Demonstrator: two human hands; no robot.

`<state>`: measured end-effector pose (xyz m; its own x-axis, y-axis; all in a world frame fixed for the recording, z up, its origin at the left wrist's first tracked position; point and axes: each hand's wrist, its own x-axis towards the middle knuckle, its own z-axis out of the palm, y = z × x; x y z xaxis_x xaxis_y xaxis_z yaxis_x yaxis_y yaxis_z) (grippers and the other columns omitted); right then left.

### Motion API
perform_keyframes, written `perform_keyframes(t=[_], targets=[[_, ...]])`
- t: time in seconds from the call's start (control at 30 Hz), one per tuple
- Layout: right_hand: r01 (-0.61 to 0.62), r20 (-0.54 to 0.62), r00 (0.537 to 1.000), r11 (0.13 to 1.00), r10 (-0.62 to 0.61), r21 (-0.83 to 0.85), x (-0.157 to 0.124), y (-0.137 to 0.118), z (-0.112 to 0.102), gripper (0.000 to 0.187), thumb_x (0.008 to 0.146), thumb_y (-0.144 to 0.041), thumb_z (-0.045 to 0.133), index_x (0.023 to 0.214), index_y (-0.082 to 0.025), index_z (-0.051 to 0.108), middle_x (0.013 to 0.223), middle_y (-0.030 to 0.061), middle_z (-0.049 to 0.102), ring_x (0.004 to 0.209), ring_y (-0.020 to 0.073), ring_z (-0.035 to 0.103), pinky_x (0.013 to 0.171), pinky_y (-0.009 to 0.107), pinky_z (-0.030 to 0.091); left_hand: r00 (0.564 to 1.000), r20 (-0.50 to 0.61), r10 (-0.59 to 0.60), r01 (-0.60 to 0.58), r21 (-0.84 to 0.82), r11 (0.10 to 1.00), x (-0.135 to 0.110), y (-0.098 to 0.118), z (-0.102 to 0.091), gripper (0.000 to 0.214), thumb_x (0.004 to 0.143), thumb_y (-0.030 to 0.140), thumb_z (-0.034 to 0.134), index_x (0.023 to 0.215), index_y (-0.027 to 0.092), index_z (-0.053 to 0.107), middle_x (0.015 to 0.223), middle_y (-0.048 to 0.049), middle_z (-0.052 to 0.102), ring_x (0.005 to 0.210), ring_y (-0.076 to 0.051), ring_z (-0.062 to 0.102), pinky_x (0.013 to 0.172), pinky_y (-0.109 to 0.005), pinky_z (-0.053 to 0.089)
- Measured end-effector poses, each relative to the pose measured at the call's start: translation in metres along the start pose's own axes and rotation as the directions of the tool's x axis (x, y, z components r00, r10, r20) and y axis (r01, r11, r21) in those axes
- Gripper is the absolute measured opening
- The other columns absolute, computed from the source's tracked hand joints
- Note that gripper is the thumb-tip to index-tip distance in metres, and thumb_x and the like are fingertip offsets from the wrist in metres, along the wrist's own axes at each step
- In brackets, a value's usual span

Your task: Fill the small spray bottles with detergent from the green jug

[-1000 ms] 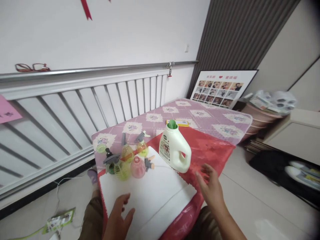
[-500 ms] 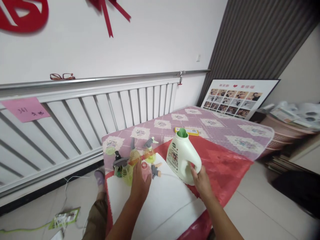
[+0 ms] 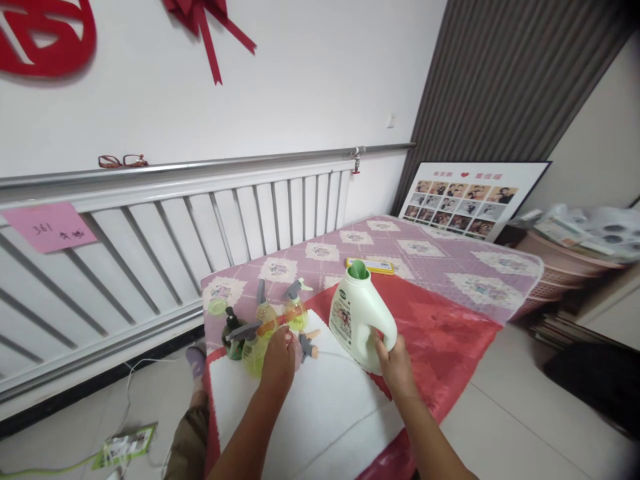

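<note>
My right hand (image 3: 396,365) is closed around the handle of a large pale-green detergent jug (image 3: 361,320), which stands upright with a green spout showing in its open neck. My left hand (image 3: 278,363) is wrapped round a small pink clear bottle (image 3: 298,352) without a spray head, its open mouth partly covered by my fingers. A grey spray head (image 3: 309,348) lies just right of it on the white sheet (image 3: 330,413). Left of and behind that hand stand several spray bottles, including a yellow-green one (image 3: 255,357) and another yellow one (image 3: 297,313). Beside them is a dark green pump bottle (image 3: 232,331).
A red plastic sheet (image 3: 430,333) lies beneath the white sheet on a purple patterned tablecloth (image 3: 365,237). A yellow box (image 3: 371,266) sits behind the jug. A white radiator (image 3: 220,227) runs along the wall. A person's leg (image 3: 190,433) shows at lower left.
The view has shifted slightly. My left fingers have moved up over the pink bottle's mouth, covering more of it. My right hand keeps its hold on the jug.
</note>
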<state>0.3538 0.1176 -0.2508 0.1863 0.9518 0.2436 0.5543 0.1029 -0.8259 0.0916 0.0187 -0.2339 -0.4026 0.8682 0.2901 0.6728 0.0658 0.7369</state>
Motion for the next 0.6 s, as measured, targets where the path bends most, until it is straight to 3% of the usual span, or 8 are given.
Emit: perform_keyframes(t=[0.2, 0.4, 0.6], targets=[[0.01, -0.002, 1.0, 1.0, -0.01, 0.011, 0.0, 0.0, 0.0, 0.037, 0.077, -0.06, 0.049, 0.081, -0.023, 0.046, 0.072, 0.002, 0.057, 0.068, 0.0226, 0.056, 0.059, 0.032, 0.041, 1.0, 0.012, 0.023, -0.023, -0.017, 1.0, -0.003, 0.006, -0.008, 0.042, 0.086, 0.026, 0.04, 0.122, 0.011, 0.054, 0.125, -0.0184, 0.06, 0.119, -0.027, 0.055, 0.105, -0.043, 0.04], [0.006, -0.01, 1.0, 1.0, -0.006, 0.022, -0.001, -0.005, -0.001, 0.037, 0.076, -0.061, 0.05, 0.08, -0.024, 0.046, 0.07, -0.0006, 0.054, 0.066, 0.021, 0.055, 0.058, 0.031, 0.041, 0.994, 0.107, 0.033, -0.025, -0.074, 0.997, -0.028, 0.026, -0.039, 0.04, 0.09, 0.031, 0.039, 0.124, 0.015, 0.051, 0.124, -0.0139, 0.061, 0.116, -0.024, 0.057, 0.102, -0.043, 0.043], [-0.026, -0.016, 1.0, 0.999, 0.026, 0.038, -0.002, -0.01, -0.003, 0.037, 0.073, -0.06, 0.053, 0.079, -0.024, 0.046, 0.068, -0.0006, 0.055, 0.065, 0.0212, 0.054, 0.057, 0.032, 0.04, 0.977, 0.209, 0.046, -0.04, -0.035, 0.999, -0.07, 0.005, -0.053, 0.038, 0.088, 0.032, 0.043, 0.12, 0.016, 0.056, 0.124, -0.014, 0.062, 0.117, -0.026, 0.057, 0.104, -0.044, 0.043]])
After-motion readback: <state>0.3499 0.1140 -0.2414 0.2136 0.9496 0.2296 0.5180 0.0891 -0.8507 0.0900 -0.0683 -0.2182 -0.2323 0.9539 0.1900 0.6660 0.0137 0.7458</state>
